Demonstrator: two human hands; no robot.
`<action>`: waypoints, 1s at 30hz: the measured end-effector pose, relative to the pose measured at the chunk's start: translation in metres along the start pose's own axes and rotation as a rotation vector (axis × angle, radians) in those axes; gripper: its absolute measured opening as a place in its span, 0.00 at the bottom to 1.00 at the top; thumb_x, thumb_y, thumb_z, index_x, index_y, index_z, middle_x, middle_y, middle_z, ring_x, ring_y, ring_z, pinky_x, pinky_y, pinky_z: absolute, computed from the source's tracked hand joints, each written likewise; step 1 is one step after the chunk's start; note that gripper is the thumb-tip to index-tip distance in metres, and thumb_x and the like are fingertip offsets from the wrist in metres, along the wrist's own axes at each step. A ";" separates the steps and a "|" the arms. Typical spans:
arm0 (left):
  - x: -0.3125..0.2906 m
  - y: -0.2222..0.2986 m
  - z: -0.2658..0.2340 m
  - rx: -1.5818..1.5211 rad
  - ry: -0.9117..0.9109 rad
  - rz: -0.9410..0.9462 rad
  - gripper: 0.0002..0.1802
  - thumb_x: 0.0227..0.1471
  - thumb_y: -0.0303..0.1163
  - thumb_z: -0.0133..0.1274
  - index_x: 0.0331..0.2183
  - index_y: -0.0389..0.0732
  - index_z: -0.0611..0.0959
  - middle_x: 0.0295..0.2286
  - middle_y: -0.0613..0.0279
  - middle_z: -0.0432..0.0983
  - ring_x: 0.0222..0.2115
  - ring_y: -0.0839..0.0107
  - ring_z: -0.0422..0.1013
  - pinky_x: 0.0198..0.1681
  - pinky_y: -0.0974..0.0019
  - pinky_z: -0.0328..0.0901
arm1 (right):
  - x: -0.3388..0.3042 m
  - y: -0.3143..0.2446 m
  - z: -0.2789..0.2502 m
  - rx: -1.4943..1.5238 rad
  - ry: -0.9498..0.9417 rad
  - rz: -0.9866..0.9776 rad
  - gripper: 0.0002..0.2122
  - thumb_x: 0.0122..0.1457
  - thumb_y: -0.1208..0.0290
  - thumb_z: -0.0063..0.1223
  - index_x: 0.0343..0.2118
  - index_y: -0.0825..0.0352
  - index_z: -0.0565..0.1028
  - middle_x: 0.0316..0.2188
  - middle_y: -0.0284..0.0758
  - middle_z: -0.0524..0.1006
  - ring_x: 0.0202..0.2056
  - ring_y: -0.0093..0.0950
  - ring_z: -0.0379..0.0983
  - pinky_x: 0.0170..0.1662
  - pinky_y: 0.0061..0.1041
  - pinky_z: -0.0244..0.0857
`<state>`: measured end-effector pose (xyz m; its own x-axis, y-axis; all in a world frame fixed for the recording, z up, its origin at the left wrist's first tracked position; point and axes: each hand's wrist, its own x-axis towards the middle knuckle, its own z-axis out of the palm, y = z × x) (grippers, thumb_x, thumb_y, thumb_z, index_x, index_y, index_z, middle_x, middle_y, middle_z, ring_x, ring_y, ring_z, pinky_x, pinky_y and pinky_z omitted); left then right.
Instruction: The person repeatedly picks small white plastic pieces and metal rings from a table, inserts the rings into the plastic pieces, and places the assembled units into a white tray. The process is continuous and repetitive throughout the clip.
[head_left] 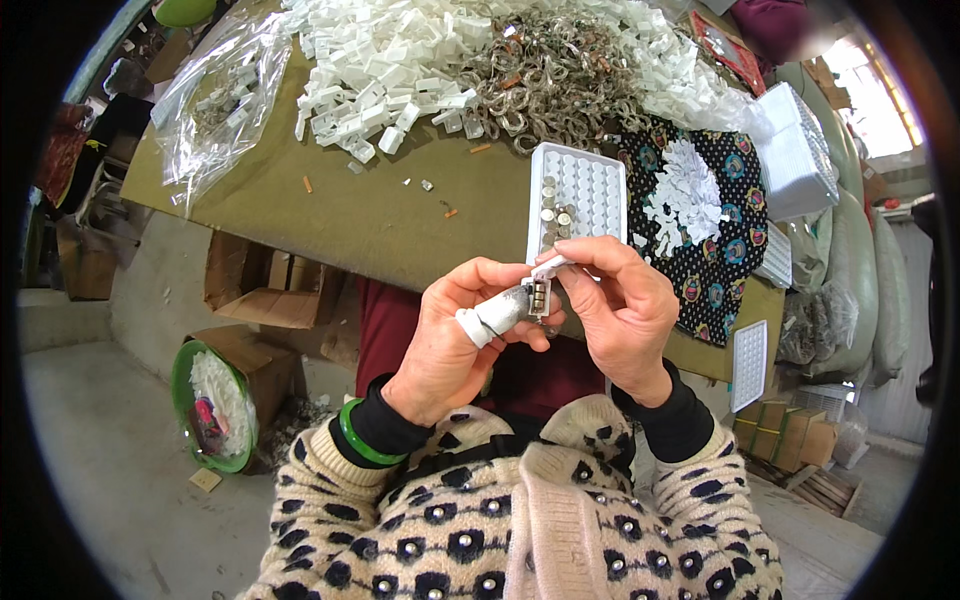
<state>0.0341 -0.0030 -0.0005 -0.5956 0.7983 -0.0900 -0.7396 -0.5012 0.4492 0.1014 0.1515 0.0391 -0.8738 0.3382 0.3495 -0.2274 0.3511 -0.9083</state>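
My left hand (425,350) is closed around a small white plastic case (539,298) in front of my body. Several small metallic round pieces, which look like button cells, show in its open side. A worn white-and-grey cover wraps one finger of that hand. Pinched between my right thumb and fingers is a small white plastic piece (549,267) at the top of the case; I cannot tell whether it is joined to it. My right hand (632,325) is closed on this piece. Just beyond my hands lies a white dimpled tray (600,190) with several button cells (549,214) along its left side.
Heaps of white plastic cases (385,75) and tangled clear-grey strips (560,75) cover the table's far side. White slips (688,195) lie on a patterned dark cloth (735,255) at right. A clear bag (220,120) is at left. Below stand cardboard boxes and a green basin (182,385).
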 end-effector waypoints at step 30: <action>-0.006 -0.027 -0.002 -0.144 0.040 -0.138 0.15 0.52 0.34 0.62 0.41 0.43 0.76 0.36 0.70 0.75 0.38 0.78 0.74 0.41 0.71 0.72 | -0.020 0.017 0.015 -0.227 0.008 -0.455 0.12 0.57 0.76 0.56 0.43 0.75 0.74 0.32 0.40 0.70 0.31 0.35 0.70 0.35 0.32 0.67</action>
<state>0.0567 0.0048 -0.0141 -0.4955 0.8502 -0.1781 -0.8504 -0.4329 0.2991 0.1087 0.1377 0.0127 -0.7042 0.1131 0.7009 -0.4843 0.6454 -0.5907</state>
